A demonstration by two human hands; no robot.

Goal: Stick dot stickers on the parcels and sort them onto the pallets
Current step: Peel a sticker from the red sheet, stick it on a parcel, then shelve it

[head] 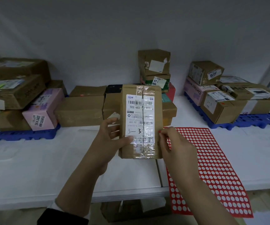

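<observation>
Centre frame | my left hand (pixel 109 140) grips parcel (pixel 140 120), long axis upright | my right hand (pixel 178 148) pinches dot sticker (pixel 159 131) at parcel's right edge, nearer hand.

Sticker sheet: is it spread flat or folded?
Spread flat: the red sticker sheet lies open on the white table, its near end overhanging the edge.

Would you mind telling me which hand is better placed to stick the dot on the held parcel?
The right hand: it pinches a red dot sticker right at the edge of the parcel, which the left hand is busy gripping.
</observation>
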